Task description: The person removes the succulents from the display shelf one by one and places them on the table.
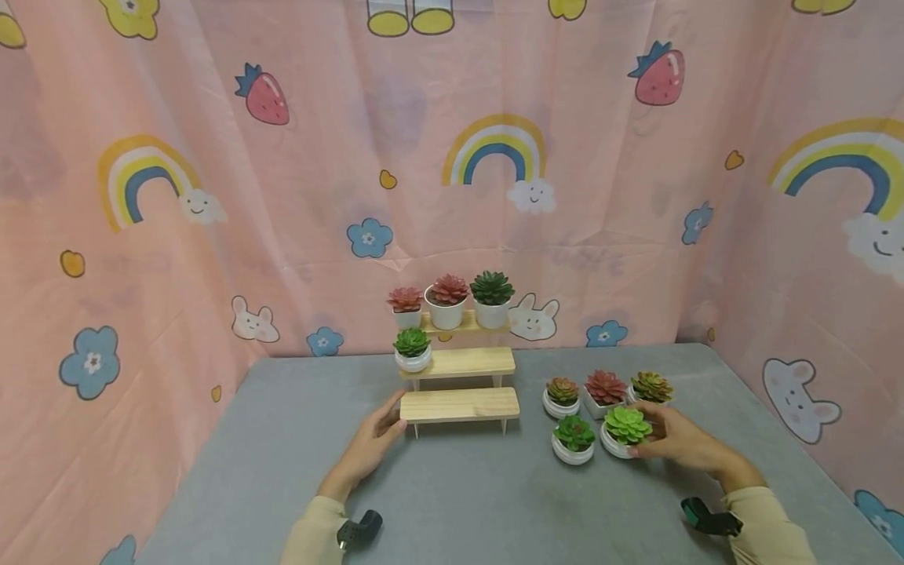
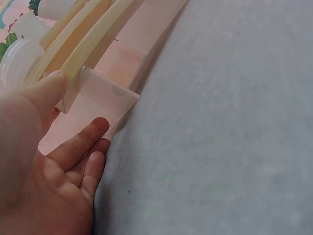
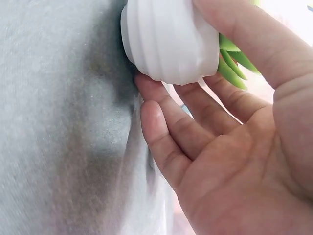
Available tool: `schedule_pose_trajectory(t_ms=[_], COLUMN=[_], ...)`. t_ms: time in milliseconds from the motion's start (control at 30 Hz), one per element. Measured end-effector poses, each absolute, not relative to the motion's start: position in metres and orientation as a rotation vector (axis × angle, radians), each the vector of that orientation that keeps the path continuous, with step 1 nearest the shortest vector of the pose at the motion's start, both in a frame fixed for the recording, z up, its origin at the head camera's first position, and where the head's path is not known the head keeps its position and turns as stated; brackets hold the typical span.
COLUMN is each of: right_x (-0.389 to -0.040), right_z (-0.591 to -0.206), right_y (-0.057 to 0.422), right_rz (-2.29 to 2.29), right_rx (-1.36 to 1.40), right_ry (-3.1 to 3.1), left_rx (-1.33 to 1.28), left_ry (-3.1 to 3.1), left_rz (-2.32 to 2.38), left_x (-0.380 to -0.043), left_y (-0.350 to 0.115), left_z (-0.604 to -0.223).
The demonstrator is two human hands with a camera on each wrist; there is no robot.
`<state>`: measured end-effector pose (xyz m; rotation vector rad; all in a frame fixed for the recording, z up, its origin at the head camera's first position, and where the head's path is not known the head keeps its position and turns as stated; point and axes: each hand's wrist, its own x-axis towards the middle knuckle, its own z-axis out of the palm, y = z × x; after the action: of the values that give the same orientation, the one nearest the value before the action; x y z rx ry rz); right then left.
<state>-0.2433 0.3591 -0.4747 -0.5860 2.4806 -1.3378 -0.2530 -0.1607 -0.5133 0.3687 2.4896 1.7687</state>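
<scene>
My right hand (image 1: 681, 439) holds a bright green potted succulent (image 1: 627, 424) at the right of the table; in the right wrist view, its thumb and fingers lie around the ribbed white pot (image 3: 168, 41). At the left end of a three-tier wooden plant stand (image 1: 459, 405), my left hand (image 1: 367, 443) grips the lowest step. The left wrist view shows the thumb on the board's end (image 2: 73, 81) and the other fingers by the pale leg panel (image 2: 105, 98). A green potted succulent (image 1: 412, 350) sits at the left of the middle step.
On the top step stand two reddish succulents (image 1: 446, 301) and a dark green one (image 1: 492, 299). Beside the right hand are another green succulent (image 1: 574, 439), a brownish one (image 1: 562, 397), a red one (image 1: 604, 394) and a yellow-green one (image 1: 650, 388). A printed pink curtain (image 1: 318, 196) hangs behind the grey table (image 1: 452, 502).
</scene>
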Motion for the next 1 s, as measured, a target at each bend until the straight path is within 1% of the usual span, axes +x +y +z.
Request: schedule_pose_trajectory(t_ms=[533, 1000], right_x=[-0.243, -0.238], right_z=[-0.478, -0.465], right_y=[0.365, 0.358], right_rz=[-1.328, -1.219], right_rx=[-0.608, -0.551], right_ry=[2.424, 2.542], left_rx=[0.368, 0.363], left_ry=[2.493, 2.500], left_rz=[1.769, 1.758], left_x=[-0.252, -0.252], left_y=[-0.160, -0.161], left_z=[-0.511, -0.512])
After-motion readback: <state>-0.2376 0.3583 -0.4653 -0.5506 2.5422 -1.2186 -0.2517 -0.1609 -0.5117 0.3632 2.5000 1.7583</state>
